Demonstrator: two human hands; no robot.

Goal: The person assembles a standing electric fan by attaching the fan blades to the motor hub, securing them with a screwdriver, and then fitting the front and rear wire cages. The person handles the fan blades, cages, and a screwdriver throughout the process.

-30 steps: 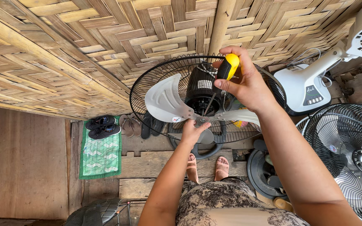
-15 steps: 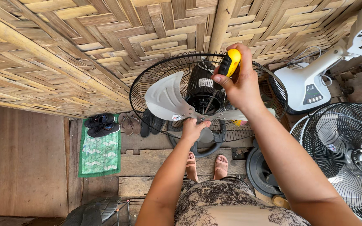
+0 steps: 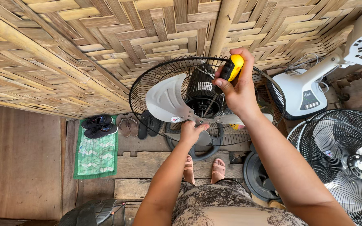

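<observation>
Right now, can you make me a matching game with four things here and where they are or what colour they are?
Things:
1. screwdriver
2. fan blade
3. mat
4. dark shoes

Matches:
a. green, on the wooden floor
b. pale grey, inside the black wire guard
c. yellow and black handle, in the right hand
d. at the top edge of the mat

Pairs: 1-c, 2-b, 3-a, 4-d
</observation>
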